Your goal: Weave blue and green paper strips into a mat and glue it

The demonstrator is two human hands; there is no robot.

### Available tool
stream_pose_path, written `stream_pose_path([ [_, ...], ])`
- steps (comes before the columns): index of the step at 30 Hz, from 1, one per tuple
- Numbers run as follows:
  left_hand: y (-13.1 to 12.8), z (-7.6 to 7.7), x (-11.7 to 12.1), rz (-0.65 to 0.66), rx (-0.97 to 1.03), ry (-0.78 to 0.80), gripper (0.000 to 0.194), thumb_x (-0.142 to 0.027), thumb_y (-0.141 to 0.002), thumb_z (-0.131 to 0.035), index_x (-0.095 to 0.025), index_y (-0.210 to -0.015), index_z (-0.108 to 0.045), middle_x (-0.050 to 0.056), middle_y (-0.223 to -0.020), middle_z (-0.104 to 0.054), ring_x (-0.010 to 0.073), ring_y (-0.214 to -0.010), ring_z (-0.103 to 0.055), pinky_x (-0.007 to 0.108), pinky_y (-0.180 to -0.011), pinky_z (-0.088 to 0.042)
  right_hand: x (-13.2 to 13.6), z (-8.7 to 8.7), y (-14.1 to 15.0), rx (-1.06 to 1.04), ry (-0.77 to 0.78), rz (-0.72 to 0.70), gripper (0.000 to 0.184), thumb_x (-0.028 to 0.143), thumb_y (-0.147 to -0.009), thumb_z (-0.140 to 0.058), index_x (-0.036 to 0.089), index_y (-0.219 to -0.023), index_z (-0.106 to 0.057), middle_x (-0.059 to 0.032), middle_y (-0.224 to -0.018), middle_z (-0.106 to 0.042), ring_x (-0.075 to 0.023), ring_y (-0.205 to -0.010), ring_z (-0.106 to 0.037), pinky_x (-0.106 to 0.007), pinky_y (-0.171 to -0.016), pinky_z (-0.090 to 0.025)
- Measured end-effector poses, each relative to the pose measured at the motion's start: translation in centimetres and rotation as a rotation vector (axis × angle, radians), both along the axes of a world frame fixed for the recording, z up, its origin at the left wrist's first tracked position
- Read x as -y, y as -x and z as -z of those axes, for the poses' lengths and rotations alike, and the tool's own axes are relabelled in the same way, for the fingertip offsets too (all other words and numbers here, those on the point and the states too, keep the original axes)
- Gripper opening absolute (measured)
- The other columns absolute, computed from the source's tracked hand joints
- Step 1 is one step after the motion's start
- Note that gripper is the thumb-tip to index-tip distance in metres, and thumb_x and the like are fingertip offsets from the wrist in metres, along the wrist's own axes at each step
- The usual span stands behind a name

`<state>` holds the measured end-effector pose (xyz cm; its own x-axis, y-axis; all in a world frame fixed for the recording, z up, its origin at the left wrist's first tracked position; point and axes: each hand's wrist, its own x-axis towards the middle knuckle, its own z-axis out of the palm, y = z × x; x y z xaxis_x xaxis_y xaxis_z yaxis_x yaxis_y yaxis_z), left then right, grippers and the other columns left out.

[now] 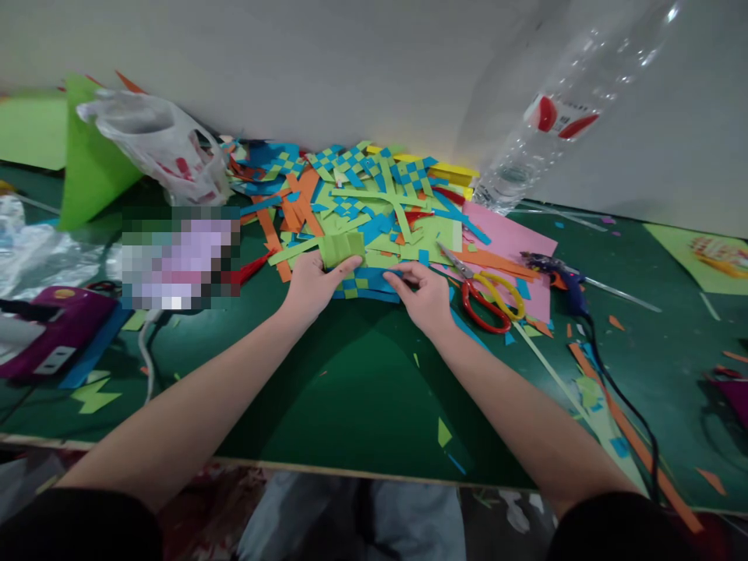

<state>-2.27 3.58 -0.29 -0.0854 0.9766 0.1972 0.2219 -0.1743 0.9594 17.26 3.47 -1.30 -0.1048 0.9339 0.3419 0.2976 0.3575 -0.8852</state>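
My left hand [314,287] is closed on a woven piece of blue and green paper strips [363,282], its green ends [339,250] folded up under the thumb. At the right end of the same piece, my right hand [428,298] pinches a blue paper strip [386,275] between thumb and fingers. Just right of that hand lie scissors [488,292] with one red and one yellow handle loop. Behind both hands spreads a heap of cut strips and blue-green checkered paper pieces [354,164].
A clear plastic bottle [561,117] leans at the back right. A glue gun [564,284] lies on pink paper [514,234], its cable trailing forward. On the left are a plastic bag [169,148], a blurred-out phone [190,257] and a purple power strip [64,331].
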Motion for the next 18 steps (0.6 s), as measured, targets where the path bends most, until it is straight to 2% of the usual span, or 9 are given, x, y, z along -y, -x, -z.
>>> stream_pose_path([
  [4, 0.0, 0.2, -0.2, 0.018, 0.085, 0.017, 0.037, -0.05, -0.074, -0.076, -0.018, -0.092, -0.075, 0.007, -0.094, -0.076, 0.0242, -0.088, -0.07, 0.036, -0.075, -0.059, -0.1, 0.0, -0.1, 0.004, 0.01, 0.007, 0.034, 0.056, -0.081, -0.068, 0.022, -0.086, -0.071, -0.0008, -0.072, -0.07, -0.018, -0.069, -0.068, -0.031, -0.065, -0.054],
  [8, -0.1, 0.6, -0.4, 0.048, 0.185, 0.025, 0.037, -0.05, -0.074, -0.075, -0.019, -0.094, -0.072, 0.005, -0.087, -0.073, 0.0206, -0.082, -0.068, 0.033, -0.071, -0.058, -0.2, -0.2, -0.2, -0.003, -0.002, 0.059, 0.034, 0.055, -0.081, -0.067, 0.022, -0.085, -0.07, 0.0015, -0.062, -0.066, -0.0148, -0.057, -0.061, -0.029, -0.056, -0.05],
  [13, 0.1, 1.0, -0.6, 0.038, 0.151, 0.046, 0.033, -0.053, -0.079, -0.07, -0.021, -0.078, -0.068, 0.001, -0.066, -0.062, 0.0156, -0.063, -0.06, 0.028, -0.055, -0.05, -0.2, -0.7, -0.3, -0.047, 0.024, 0.081, 0.032, 0.052, -0.08, -0.067, 0.02, -0.083, -0.067, -0.0015, -0.072, -0.071, -0.0154, -0.064, -0.065, -0.028, -0.056, -0.051],
  [15, 0.1, 1.1, -0.6, 0.038, 0.115, 0.045, 0.034, -0.054, -0.079, -0.069, -0.021, -0.073, -0.065, -0.001, -0.059, -0.056, 0.0143, -0.057, -0.056, 0.027, -0.05, -0.046, -0.1, -0.9, -0.2, -0.059, 0.013, 0.058, 0.032, 0.051, -0.082, -0.066, 0.021, -0.09, -0.066, -0.0039, -0.083, -0.073, -0.0163, -0.071, -0.067, -0.028, -0.058, -0.052],
  [18, 0.0, 0.9, -0.3, 0.053, 0.06, 0.03, 0.034, -0.053, -0.08, -0.07, -0.021, -0.069, -0.063, -0.001, -0.058, -0.055, 0.0149, -0.057, -0.056, 0.027, -0.05, -0.046, 0.1, -1.0, -0.1, -0.106, -0.014, -0.021, 0.037, 0.048, -0.085, -0.064, 0.022, -0.112, -0.061, -0.0049, -0.093, -0.074, -0.0178, -0.085, -0.07, -0.031, -0.073, -0.055],
])
